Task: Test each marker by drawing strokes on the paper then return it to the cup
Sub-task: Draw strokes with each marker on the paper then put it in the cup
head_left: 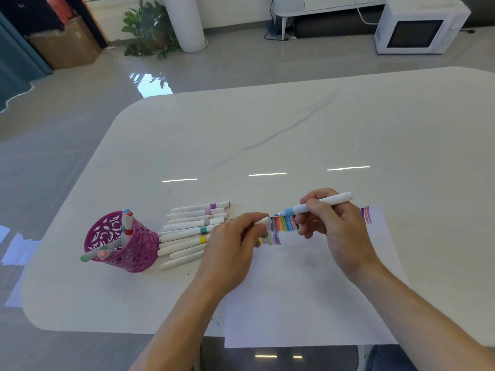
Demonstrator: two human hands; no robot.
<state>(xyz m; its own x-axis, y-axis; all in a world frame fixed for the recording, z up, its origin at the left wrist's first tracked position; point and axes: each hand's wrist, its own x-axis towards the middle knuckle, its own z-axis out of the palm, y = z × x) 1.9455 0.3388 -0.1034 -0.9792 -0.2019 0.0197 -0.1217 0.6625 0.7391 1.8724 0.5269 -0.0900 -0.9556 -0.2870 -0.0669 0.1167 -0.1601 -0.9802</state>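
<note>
My right hand [330,226] grips a white marker with a blue collar [316,206], its blue tip bare and pointing left, just above the paper [308,290]. My left hand [230,245] pinches the marker's white cap [262,220], a short gap from the tip. Rows of coloured strokes [284,226] run along the paper's far edge between my hands, with more strokes [365,215] to the right. A magenta cut-out cup [120,243] at the left holds several markers. A row of several white markers [191,231] lies between the cup and my left hand.
The white marble table [294,143] stretches far beyond the paper. The paper overhangs the table's near edge. On the floor behind stand a white microwave [417,28], a potted plant [150,28] and a cardboard box [67,41].
</note>
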